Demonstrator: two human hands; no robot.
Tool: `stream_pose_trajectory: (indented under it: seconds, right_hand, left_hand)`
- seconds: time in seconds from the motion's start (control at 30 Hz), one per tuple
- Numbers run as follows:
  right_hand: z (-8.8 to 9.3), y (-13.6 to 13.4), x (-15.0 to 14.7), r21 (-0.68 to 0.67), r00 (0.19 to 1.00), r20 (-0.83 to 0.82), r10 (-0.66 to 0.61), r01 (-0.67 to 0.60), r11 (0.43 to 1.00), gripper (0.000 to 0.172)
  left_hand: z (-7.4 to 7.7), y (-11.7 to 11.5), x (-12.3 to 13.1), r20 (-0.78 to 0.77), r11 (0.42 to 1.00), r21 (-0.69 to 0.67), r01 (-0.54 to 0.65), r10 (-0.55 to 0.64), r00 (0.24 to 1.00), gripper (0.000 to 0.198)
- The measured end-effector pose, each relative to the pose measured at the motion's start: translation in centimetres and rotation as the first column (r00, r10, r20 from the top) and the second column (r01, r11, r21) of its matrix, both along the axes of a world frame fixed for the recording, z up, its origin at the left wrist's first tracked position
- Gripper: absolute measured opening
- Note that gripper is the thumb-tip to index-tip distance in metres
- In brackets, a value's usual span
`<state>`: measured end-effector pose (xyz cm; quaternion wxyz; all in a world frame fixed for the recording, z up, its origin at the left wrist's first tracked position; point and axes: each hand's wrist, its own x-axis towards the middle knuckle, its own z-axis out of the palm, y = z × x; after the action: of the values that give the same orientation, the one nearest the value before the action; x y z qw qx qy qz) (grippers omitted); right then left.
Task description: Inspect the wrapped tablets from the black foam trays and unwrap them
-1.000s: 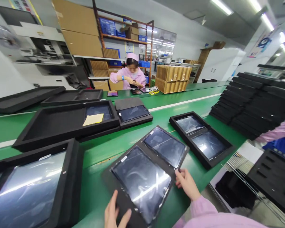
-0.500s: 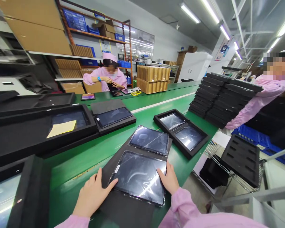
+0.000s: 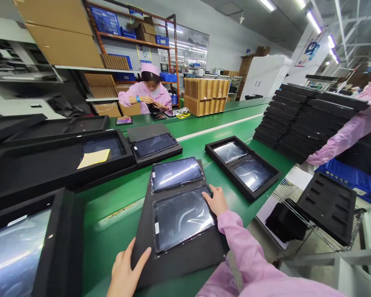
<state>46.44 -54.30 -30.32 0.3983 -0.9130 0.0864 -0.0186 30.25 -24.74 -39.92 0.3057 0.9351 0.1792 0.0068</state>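
Note:
A black foam board (image 3: 185,264) lies on the green bench before me, with two film-wrapped tablets on it, a far tablet (image 3: 177,175) and a near tablet (image 3: 182,220). Each carries a small white label at its left side. My left hand (image 3: 125,268) is at the board's near left edge, thumb over the surface and fingers spread apart. At the right edge, my right hand (image 3: 218,201) is closed on the board, its thumb resting on the near tablet's upper right corner. The undersides of its fingers are hidden.
A black foam tray (image 3: 262,187) with two tablets sits to the right, a tall stack of black trays (image 3: 299,119) behind it. More foam trays (image 3: 58,154) fill the left side, one bearing a yellow note (image 3: 94,158). Co-workers are across the bench and at far right.
The foam board has turned anticlockwise, and its tablets now sit straighter. My left hand has moved down and to the right; my right hand has slid up the edge. My view has swung left.

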Motion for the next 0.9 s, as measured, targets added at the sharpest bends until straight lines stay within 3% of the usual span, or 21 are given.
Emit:
stream_pose_trajectory:
  seconds: [0.1,0.17,0.3,0.4,0.53,0.67,0.8,0.9]
  right_hand:
    - [0.1,0.1,-2.5,-0.079,1.000,0.015,0.024,-0.022,0.997,0.048]
    - [-0.1,0.4,-5.2,-0.123,0.999,0.028,0.044,-0.040,0.992,0.045]
    - [-0.1,0.6,-8.0,-0.188,0.993,0.045,0.109,-0.099,0.977,0.034]
    - [0.7,0.5,-5.1,-0.229,0.987,0.082,0.136,-0.114,0.967,0.031]
    - [1.8,1.4,3.3,-0.276,0.982,0.114,0.148,-0.112,0.955,0.029]
    - [1.8,3.7,9.2,-0.314,0.991,0.059,0.122,-0.098,0.944,0.031]
    - [0.8,4.8,9.5,-0.330,0.996,0.043,0.073,-0.055,0.942,0.041]
    - [-0.4,4.7,7.8,-0.322,0.997,0.055,0.046,-0.026,0.947,0.048]
  left_hand:
    - [-0.1,-0.5,-0.3,0.078,0.991,-0.062,-0.115,0.120,0.990,0.069]
    - [-0.3,-0.7,-0.6,0.109,0.983,-0.031,-0.180,0.182,0.977,0.072]
    - [-1.0,-1.1,-0.8,0.180,0.986,0.033,-0.166,0.157,0.971,0.074]
    - [-1.2,-1.4,-0.7,0.175,0.986,0.053,-0.157,0.146,0.974,0.080]
    - [-0.5,-1.7,-0.9,0.130,0.985,0.079,-0.150,0.140,0.982,0.087]
    - [0.0,-1.7,-1.6,0.136,0.999,0.036,-0.003,-0.002,0.991,0.098]
    - [-0.3,-1.4,-1.9,0.124,0.996,-0.046,0.070,-0.064,0.990,0.120]
    - [-0.3,-1.6,-1.7,0.124,0.996,-0.071,0.051,-0.042,0.991,0.117]
